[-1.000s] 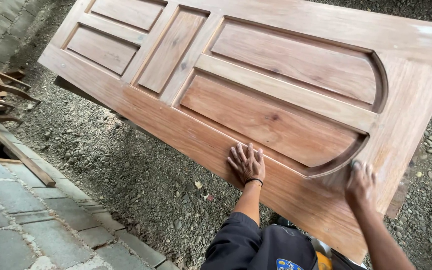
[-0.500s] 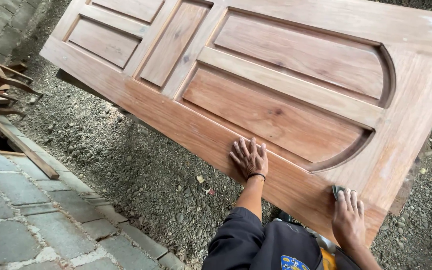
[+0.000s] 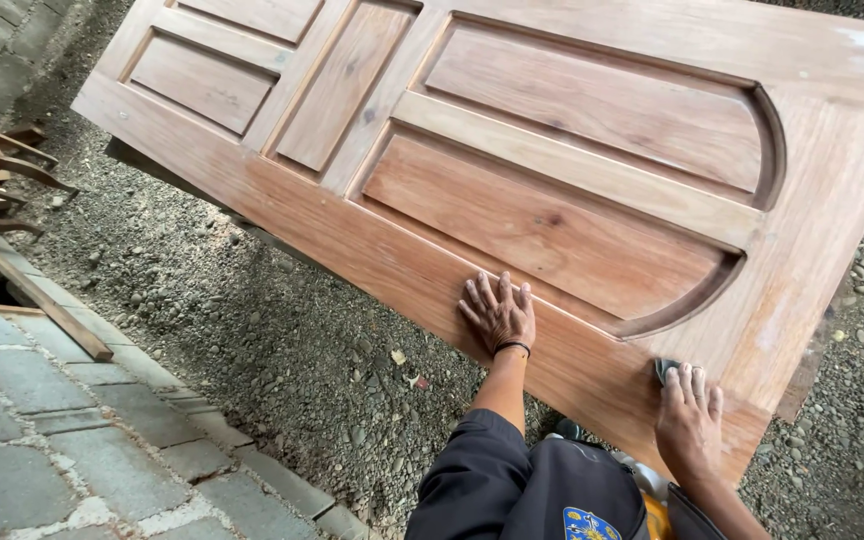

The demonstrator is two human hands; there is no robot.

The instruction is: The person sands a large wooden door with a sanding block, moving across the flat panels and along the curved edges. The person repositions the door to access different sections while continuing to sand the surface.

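Near the door's lower right corner: right hand [image 3: 690, 420] flat, fingers together, pressing a small dark sanding pad [image 3: 664, 368] onto the bare frame. Farther along the bottom rail: left hand [image 3: 498, 312] spread flat, gripping nothing. Beyond: panelled wooden door [image 3: 572, 150] above gravel ground [image 3: 252, 330].

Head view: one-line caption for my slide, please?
Left hand flat on a reddish-brown panelled wooden door lying over gravel; right hand presses a small dark sanding pad near its corner.
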